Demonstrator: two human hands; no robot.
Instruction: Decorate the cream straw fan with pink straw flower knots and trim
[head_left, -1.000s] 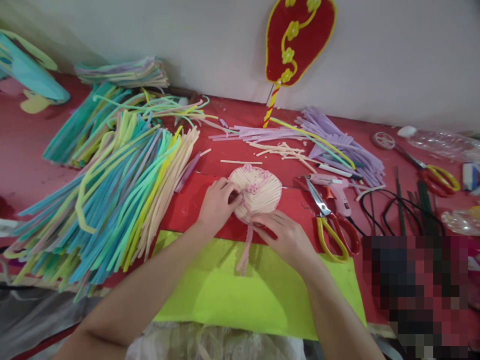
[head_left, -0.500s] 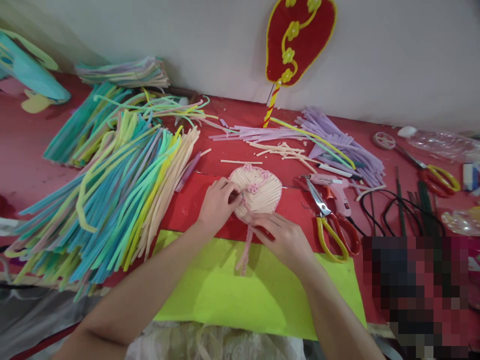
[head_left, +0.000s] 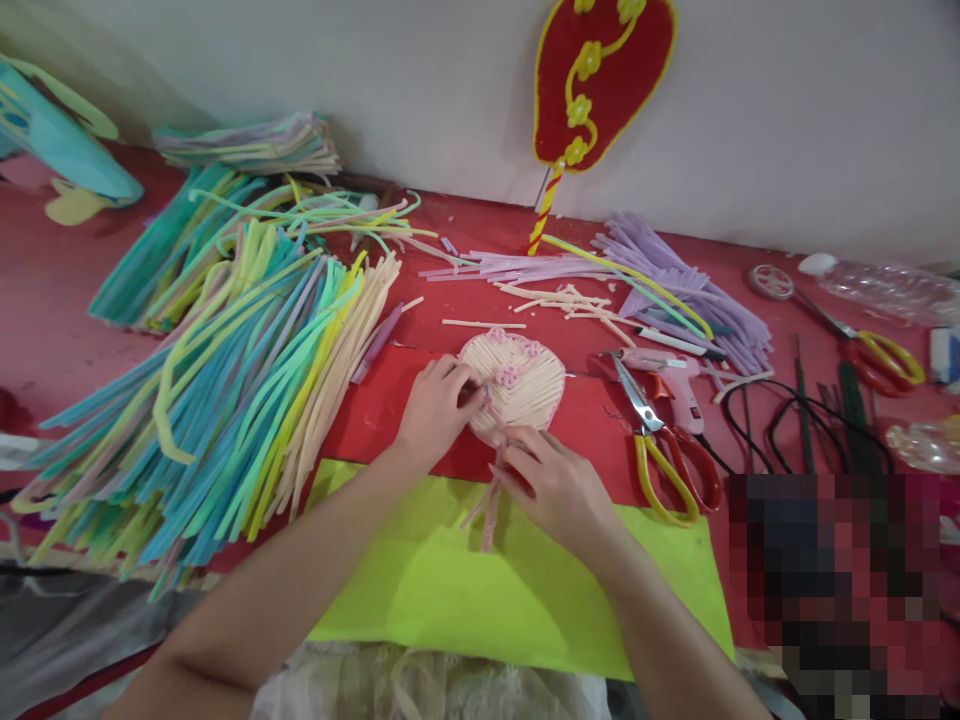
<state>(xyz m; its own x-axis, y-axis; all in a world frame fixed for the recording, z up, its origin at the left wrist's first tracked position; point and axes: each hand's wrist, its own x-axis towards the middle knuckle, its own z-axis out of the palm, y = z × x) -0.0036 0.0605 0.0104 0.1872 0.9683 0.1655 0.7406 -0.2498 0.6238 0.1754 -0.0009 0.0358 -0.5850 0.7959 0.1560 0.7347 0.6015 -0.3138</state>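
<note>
A round cream fan (head_left: 529,400) made of pipe cleaners, with a pink edge and small pink flowers, lies on the table between my hands. My left hand (head_left: 442,405) is closed at its left edge, thumb and finger pinching a pink pipe cleaner (head_left: 495,408) that runs across the fan's lower left. Near the base, the fingers of my right hand (head_left: 555,480) pinch the same pink strand just above the fan's pink handle (head_left: 489,525). The handle points toward me over a yellow-green sheet (head_left: 420,580). My fingers partly cover the fan's lower edge.
Bundles of coloured pipe cleaners (head_left: 217,400) fill the left side, with purple ones (head_left: 675,265) at the back right. Scissors (head_left: 660,440) and a pink glue gun (head_left: 667,375) lie close to my right hand. A red fan (head_left: 600,90) leans at the wall.
My right hand has drawn its fingers together near the fan's base and lifted slightly. A loose strand end by the handle has swung left. My left hand stays in place.
</note>
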